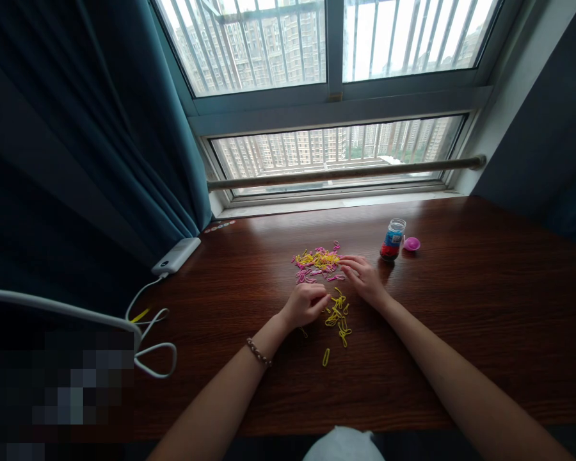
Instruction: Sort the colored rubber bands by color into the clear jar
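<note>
A mixed pile of pink and yellow paper clips (319, 259) lies spread on the brown wooden table. Nearer to me is a smaller group of yellow paper clips (336, 314), with one single yellow paper clip (326, 357) apart from it. My left hand (306, 305) is closed, fingers curled, just left of the yellow group; whatever its fingertips hold is hidden. Stretched forward, my right hand (363, 277) has its fingertips at the right edge of the mixed pile, and I see nothing held in it.
A glass jar (392, 240) with a blue and red label stands open behind my right hand, beside a pink lid (411, 244). At the left edge lie a white power bank (176, 256) and its white cable (156, 349). A window with a rail rises behind the table.
</note>
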The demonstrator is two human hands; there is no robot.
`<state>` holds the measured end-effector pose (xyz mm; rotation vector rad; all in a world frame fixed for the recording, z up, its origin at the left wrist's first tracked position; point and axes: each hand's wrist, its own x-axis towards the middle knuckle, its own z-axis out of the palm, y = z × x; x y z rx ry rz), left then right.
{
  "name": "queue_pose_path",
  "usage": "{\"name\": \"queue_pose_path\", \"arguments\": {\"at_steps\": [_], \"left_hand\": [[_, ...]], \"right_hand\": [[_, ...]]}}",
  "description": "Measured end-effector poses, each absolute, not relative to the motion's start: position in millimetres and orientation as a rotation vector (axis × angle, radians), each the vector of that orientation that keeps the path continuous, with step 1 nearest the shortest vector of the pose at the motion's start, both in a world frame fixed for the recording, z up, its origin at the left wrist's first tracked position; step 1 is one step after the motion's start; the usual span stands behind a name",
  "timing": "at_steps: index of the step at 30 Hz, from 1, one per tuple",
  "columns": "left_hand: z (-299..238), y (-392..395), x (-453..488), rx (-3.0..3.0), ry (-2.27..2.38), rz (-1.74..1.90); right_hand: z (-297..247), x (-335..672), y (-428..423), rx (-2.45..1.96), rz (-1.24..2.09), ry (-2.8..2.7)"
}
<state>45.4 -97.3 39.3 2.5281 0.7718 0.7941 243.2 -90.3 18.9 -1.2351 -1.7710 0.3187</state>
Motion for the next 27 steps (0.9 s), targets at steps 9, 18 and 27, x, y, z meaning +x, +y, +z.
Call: {"name": "queue_pose_path", "arguments": {"at_steps": [9,18,27], "left_hand": [[31,-94,46,2.635,0.8,0.844],[22,-52,17,2.09,1.531,1.322],[10,-45,18,1.97,1.603,1.287]], "right_hand": [[6,245,-80,-1.633,0.221,-2.102],[3,248,-77,-1.569,0.207,-2.116],[1,248,-78,-1.496,0.216,-2.065]]}}
